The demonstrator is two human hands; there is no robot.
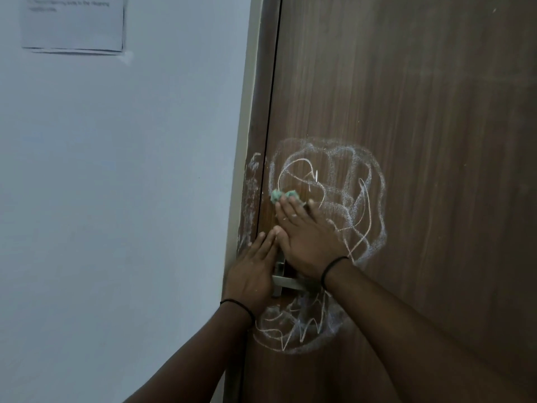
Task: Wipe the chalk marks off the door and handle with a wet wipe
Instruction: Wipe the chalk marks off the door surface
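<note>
Chalk marks (328, 196), white scribbles and hazy smears, cover the brown wood-grain door (421, 112) in one big patch above the brushed-metal handle (286, 283) and a smaller patch below it. More smears run along the door frame edge (250, 199), left of the handle.

My right hand (305, 237) is flat on the door just above the handle, fingers straight, pressing the crumpled green wet wipe (283, 196) under the fingertips. Wipe sits at the left edge of the upper patch. My left hand (252, 271) lies flat, fingers extended, holding nothing, on the door edge right beside the handle.

Barely started, I'd say: nearly all the chalk is intact.

Risks:
- wipe is balled up, so little contact area; likely to smear chalk, not lift it
- it's only pinned, not gripped; could slip out on a fast stroke
- handle is mostly hidden by both hands; easy to miss its marks
- frame smears sit outside the main patch, easy to skip
</note>
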